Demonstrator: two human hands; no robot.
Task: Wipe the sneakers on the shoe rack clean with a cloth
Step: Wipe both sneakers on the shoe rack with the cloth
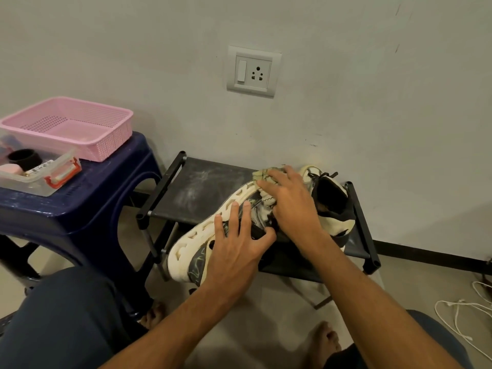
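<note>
A cream and black sneaker [191, 243] lies tipped on its side across the front of the black shoe rack [197, 187], its thick white sole facing left. My left hand [237, 243] grips its upper near the heel, fingers spread over the sole edge. My right hand [290, 206] presses a crumpled pale yellow-green cloth [263, 177] against the sneaker's toe end. A second cream and black sneaker [332, 201] stands upright behind my right hand, at the rack's right side, partly hidden by it.
The rack's dusty top shelf is bare on its left half. A dark blue plastic stool [80, 209] stands to the left, carrying a pink basket [72, 126] and a clear box [40, 171] of small items. White cables [463, 312] lie on the floor at right. My knees and bare feet are below.
</note>
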